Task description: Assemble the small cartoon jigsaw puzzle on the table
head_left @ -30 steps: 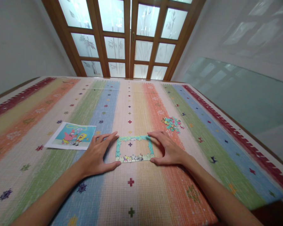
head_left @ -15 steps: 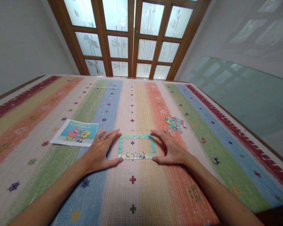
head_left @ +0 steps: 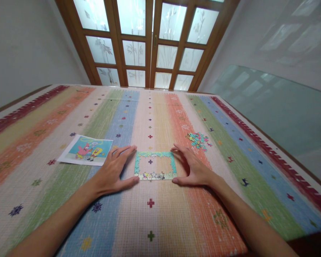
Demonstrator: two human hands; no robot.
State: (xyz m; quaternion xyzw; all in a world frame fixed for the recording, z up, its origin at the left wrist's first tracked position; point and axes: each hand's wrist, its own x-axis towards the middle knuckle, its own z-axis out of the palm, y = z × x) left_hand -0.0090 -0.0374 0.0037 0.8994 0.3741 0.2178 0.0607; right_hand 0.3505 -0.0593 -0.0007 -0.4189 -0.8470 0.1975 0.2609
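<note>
Head view, items as I log them from my station. Puzzle border (head_left: 155, 176): joined pieces around a hollow middle, flat on the surface (head_left: 166, 221), centre of the frame. Left hand (head_left: 109, 175): centre left, thumb and fingers parted wide in a curve, thumb at the border's lower left corner. Right hand (head_left: 194, 170): centre right, curved likewise, thumb at the lower right corner. Fingertips at the upper corners: pressing or merely near, I cannot tell. Loose pieces (head_left: 198, 140): heap, right of centre. Picture sheet (head_left: 88, 150): left of centre. Step, by my judgement: squaring the border. Next move calls for light, even pressure, joints kept flat.
</note>
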